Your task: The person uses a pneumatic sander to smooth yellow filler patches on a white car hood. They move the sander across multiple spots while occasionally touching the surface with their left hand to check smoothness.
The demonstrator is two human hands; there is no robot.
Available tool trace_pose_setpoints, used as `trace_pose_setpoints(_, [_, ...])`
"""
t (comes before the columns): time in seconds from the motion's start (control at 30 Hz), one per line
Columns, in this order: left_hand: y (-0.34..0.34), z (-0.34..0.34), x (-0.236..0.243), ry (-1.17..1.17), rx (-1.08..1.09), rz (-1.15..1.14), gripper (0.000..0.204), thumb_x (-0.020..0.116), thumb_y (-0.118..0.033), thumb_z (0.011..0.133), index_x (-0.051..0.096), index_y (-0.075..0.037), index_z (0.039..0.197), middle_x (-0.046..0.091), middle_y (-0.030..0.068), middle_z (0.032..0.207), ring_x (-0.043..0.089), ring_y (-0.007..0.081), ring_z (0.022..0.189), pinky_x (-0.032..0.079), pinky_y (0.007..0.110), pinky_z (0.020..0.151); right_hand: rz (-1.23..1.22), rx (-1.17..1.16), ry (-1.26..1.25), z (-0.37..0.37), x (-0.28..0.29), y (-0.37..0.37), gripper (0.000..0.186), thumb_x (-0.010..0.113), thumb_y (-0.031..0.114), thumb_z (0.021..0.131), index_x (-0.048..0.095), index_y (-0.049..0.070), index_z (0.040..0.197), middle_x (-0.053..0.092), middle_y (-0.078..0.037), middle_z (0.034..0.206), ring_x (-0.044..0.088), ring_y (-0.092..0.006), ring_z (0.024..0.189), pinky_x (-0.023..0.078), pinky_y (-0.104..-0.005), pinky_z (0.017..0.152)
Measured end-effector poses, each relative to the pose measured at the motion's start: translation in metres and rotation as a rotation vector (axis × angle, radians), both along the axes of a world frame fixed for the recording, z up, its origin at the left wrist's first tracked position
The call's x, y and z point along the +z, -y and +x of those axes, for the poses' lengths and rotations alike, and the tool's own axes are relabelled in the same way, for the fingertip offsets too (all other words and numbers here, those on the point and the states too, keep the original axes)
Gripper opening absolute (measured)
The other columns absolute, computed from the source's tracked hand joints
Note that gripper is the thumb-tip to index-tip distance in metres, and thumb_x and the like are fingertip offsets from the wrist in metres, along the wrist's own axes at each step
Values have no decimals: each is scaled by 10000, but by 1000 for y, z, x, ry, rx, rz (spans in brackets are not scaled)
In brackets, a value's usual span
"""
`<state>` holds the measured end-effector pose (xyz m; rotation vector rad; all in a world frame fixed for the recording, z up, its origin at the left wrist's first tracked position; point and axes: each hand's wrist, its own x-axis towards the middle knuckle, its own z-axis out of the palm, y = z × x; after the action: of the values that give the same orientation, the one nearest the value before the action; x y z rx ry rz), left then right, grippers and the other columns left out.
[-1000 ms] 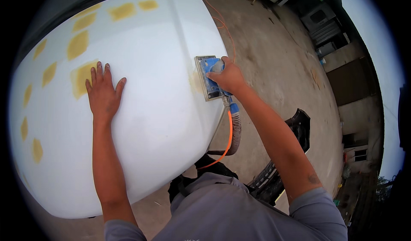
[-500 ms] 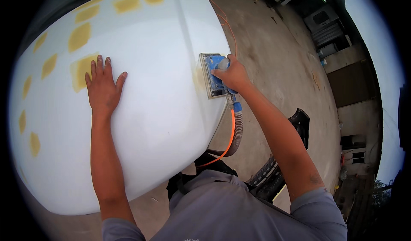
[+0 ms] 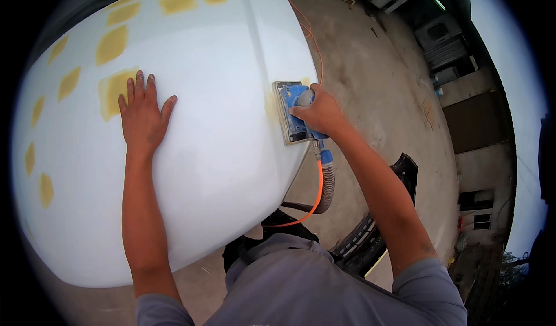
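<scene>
A black curved part (image 3: 360, 242) lies on the greyish floor (image 3: 376, 106). Beyond are a pale wall (image 3: 486, 166) and a brown panel (image 3: 476, 117)

Pretty basic getup: a loose grey shirt (image 3: 324, 291) with short sleeves (image 3: 431, 282), rumpled round the middle, and both hands (image 3: 142, 120) bare. There's some black clothing (image 3: 237, 250) bunched at the waist, plus a smudgy dark mark (image 3: 427, 248) by the right elbow, and honestly I can't tell if that's ink or grime.
</scene>
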<state>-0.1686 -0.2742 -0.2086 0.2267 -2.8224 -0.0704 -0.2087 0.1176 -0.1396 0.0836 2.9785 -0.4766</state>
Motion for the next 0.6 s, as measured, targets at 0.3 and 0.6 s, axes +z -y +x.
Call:
trace_pose_setpoints(0.3, [3, -2, -1, -6, -6, 48, 723, 608, -498, 1044, 477, -29, 1579, 367, 179, 1705, 277, 363, 1605, 213, 595, 1287, 34, -31, 134, 0, 19, 26, 925, 845, 365, 794, 470, -147, 1468, 712, -316, 1238, 726, -399, 1142, 569, -426, 1001])
trace_pose_setpoints(0.6, [-9, 6, 13, -7, 5, 62, 720, 619, -484, 1039, 484, -18, 1572, 369, 188, 1701, 288, 372, 1600, 216, 585, 1289, 70, -74, 115, 8, 37, 43, 742, 796, 329, 799, 553, -136, 1324, 735, -293, 1166, 742, -408, 1091, 590, -435, 966])
